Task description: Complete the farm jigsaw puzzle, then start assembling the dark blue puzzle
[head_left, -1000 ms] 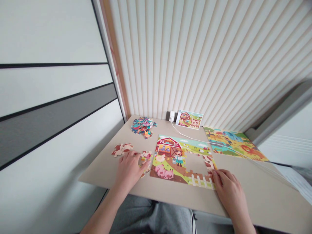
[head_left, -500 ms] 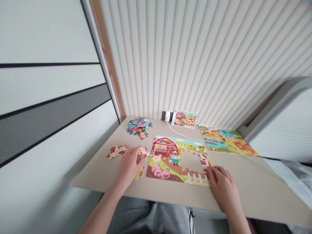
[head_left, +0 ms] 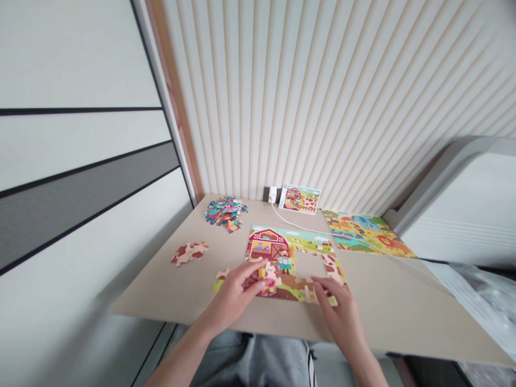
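A partly assembled farm jigsaw puzzle [head_left: 274,252] lies on the beige table [head_left: 382,301], showing a red barn and a square gap at its right. My left hand [head_left: 236,290] reaches over its lower left, fingertips pinching a pink pig puzzle piece [head_left: 269,278] above the picture. My right hand [head_left: 336,314] rests its fingertips on the puzzle's lower edge, holding nothing. Left of my hands lie a few yellow-green loose pieces [head_left: 220,282]. Joined brown-spotted cow pieces [head_left: 189,253] sit further left. A heap of colourful loose pieces [head_left: 226,212] lies beyond them.
A small farm picture card [head_left: 300,199] leans at the back by a white plug [head_left: 272,194] and its cord [head_left: 298,223]. A second colourful puzzle [head_left: 366,234] lies at the back right. A ribbed wall panel rises behind the table.
My left hand has moved right from the table onto the puzzle, now with the pig piece. My right hand has slid left along the lower edge. The view has drifted slightly.
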`<action>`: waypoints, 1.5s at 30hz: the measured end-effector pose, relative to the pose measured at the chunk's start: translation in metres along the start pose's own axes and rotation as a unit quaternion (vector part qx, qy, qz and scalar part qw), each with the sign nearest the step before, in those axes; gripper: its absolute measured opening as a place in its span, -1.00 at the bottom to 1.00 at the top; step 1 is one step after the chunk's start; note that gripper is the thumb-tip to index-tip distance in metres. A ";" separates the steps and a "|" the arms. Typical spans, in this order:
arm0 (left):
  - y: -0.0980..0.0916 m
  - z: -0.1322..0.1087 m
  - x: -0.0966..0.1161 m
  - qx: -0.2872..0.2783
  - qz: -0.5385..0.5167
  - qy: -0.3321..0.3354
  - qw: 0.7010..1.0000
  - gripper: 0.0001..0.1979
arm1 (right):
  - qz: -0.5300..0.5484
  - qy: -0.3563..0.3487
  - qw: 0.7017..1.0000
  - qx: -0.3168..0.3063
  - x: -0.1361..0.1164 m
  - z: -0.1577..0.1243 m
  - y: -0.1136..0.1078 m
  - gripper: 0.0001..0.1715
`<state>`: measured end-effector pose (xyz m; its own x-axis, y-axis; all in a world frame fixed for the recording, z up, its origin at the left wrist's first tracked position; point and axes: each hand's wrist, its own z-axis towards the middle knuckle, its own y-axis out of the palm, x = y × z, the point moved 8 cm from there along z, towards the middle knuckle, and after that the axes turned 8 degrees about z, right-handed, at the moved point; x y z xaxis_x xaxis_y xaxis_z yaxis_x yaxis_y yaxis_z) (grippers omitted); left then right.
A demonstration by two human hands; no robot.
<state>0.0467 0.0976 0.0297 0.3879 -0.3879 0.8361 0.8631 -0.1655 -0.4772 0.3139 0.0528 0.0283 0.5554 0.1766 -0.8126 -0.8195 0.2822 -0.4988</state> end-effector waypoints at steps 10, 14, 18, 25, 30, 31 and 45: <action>0.035 -0.008 0.023 -0.007 0.092 0.087 0.992 -0.52 | 0.065 0.022 0.989 -0.129 -0.024 -0.008 0.053 -0.52; 0.031 -0.012 0.025 0.042 0.217 0.127 0.967 -0.68 | 0.001 0.050 0.996 -0.074 0.002 0.015 0.027 -0.49; 0.039 -0.020 0.033 0.017 0.305 0.161 0.938 -0.76 | -0.091 0.075 0.992 -0.051 0.027 0.050 0.008 -0.51; 0.044 -0.026 0.039 0.000 0.340 0.185 0.922 -0.77 | -0.172 0.066 0.979 -0.084 0.040 0.086 0.021 -0.51; 0.045 -0.025 0.036 -0.011 0.339 0.181 0.923 -0.79 | -0.202 0.082 0.970 -0.110 0.038 0.091 0.030 -0.48; 0.046 -0.024 0.035 -0.013 0.338 0.179 0.924 -0.79 | -0.211 0.082 0.968 -0.111 0.036 0.092 0.031 -0.49; 0.049 -0.024 0.032 -0.028 0.348 0.172 0.921 -0.79 | -0.279 0.062 0.957 -0.052 0.026 0.084 0.029 -0.71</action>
<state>0.0934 0.0554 0.0268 0.7074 -0.6805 0.1911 0.4224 0.1902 -0.8863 0.3168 0.1449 0.0180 0.8952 -0.0896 -0.4365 -0.4125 0.2040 -0.8878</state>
